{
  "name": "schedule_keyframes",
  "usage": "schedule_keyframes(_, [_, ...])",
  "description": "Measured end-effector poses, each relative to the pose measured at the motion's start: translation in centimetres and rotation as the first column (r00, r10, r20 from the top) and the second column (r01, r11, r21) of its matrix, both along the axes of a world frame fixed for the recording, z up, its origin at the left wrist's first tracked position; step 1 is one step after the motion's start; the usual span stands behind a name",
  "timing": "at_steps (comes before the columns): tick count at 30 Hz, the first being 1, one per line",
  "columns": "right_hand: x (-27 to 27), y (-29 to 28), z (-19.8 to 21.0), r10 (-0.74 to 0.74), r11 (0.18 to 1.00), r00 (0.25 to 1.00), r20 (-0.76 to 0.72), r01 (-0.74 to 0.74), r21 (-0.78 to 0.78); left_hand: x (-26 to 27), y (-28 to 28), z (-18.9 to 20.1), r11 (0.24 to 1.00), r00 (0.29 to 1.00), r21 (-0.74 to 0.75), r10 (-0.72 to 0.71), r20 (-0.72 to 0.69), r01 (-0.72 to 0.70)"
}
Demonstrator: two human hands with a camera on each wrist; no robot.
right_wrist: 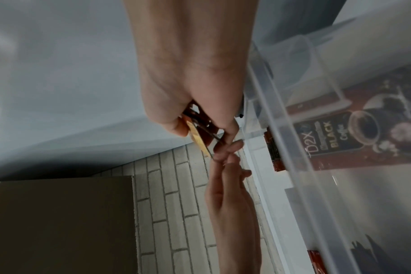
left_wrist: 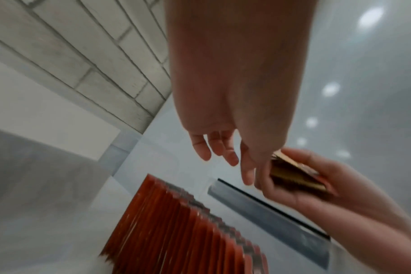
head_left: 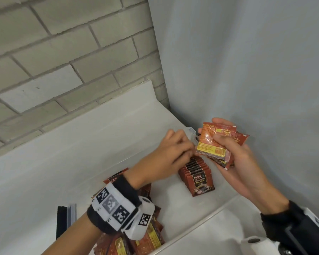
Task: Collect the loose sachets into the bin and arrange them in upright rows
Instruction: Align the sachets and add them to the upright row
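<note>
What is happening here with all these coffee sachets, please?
A person is sorting sachets into a clear bin. The right hand grips a small stack of them above the bin. The left hand reaches to the lower edge of that stack, fingers curled, apparently to take one. One upright row already stands in the bin. A loose pile lies under the left wrist, not yet arranged.

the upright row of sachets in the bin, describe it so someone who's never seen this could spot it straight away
Start at the clear plastic bin in the wall corner. Near its far right end, just below the right hand gripping a fanned bundle of sachets, stands the upright row of red-brown coffee sachets. Unlike the loose heap of sachets lying flat, these stand on edge.
</note>
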State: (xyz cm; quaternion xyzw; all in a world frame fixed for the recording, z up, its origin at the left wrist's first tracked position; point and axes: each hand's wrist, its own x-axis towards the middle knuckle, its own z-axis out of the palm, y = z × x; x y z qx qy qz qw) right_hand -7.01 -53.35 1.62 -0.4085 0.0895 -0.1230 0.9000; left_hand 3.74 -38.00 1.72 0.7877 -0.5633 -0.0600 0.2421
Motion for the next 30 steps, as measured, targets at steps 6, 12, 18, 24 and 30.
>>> schedule_keyframes(6, [0.0,0.2,-0.1,0.064,0.993,0.998,-0.006,-0.064,-0.098,-0.3,0.3,2.8,0.978,0.941,-0.113,0.13,-0.312,-0.173])
schedule_keyframes(12, [0.1,0.2,-0.3,0.103,0.986,0.995,-0.006,-0.103,-0.129,-0.7,0.0,3.5,0.937,0.818,-0.264,0.037,-0.573,-0.227])
schedule_keyframes(18, [0.6,0.3,-0.6,0.182,0.977,0.981,-0.066,-0.188,-0.099,-0.5,0.6,4.8,0.894,0.802,-0.42,-0.133,-0.582,-0.157])
schedule_keyframes(24, [0.2,0.1,-0.1,0.306,0.948,0.95,-0.054,-0.31,-0.074,0.0,1.3,4.0,0.923,0.808,-0.376,-0.16,-0.566,-0.08])
schedule_keyframes(30, [0.1,0.1,0.4,0.263,0.963,0.959,-0.1,-0.268,-0.037,0.2,1.6,3.6,0.946,0.853,-0.303,-0.063,-0.518,-0.114])
